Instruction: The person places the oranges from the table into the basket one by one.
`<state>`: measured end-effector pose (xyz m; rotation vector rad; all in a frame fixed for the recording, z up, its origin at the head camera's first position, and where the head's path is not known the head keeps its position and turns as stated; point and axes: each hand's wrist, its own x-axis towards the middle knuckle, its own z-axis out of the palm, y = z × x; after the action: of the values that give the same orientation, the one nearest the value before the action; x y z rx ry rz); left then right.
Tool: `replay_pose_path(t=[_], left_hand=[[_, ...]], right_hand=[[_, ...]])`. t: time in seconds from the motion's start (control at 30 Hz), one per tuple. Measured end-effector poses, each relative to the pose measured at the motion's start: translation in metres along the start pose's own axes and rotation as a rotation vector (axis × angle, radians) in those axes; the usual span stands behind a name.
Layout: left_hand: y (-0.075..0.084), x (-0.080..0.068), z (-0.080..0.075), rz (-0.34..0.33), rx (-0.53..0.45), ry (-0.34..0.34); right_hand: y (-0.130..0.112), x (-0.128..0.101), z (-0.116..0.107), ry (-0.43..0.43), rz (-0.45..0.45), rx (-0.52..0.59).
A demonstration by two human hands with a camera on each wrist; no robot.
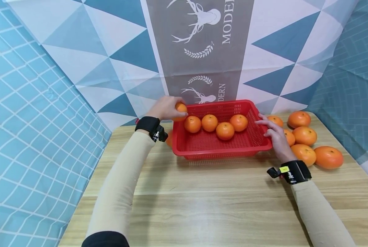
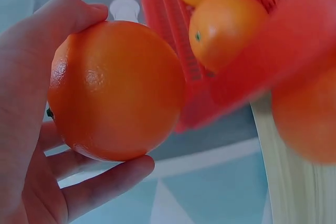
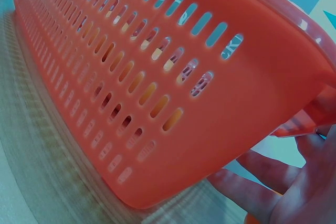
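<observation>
We see the held orange [image 1: 180, 109] gripped in the left hand [image 1: 165, 108] just above the far left corner of the red basket [image 1: 202, 145]. The left wrist view shows what the head view hides: thumb above and fingers [image 2: 100, 182] below curled round the orange [image 2: 115, 90]. Four oranges [image 1: 216, 125] lie along the basket's far side. The right hand [image 1: 274, 135] rests against the basket's right wall [image 3: 173, 93], fingers fairly straight. Loose oranges [image 1: 307, 142] crowd the table [image 1: 202, 206] right of the basket; one orange [image 1: 169, 139] left of it is mostly hidden. Bare tabletop lies on the basket's near side.
</observation>
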<state>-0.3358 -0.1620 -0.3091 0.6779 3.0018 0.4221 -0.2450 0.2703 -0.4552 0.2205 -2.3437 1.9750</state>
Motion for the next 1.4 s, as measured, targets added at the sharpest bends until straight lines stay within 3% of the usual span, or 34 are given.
replay_pose_path(t=[0.63, 0.87, 1.4], left_hand=[[0.048, 0.028, 0.032, 0.063, -0.032, -0.05], [0.053, 0.028, 0.042, 0.023, -0.081, -0.073], [0.054, 0.034, 0.069, 0.082, -0.088, -0.134]], right_hand=[[0.0, -0.003, -0.002, -0.01, -0.017, -0.043], [-0.001, -0.004, -0.001, -0.012, -0.016, -0.03], [0.0, -0.003, 0.0, -0.009, -0.031, -0.062]])
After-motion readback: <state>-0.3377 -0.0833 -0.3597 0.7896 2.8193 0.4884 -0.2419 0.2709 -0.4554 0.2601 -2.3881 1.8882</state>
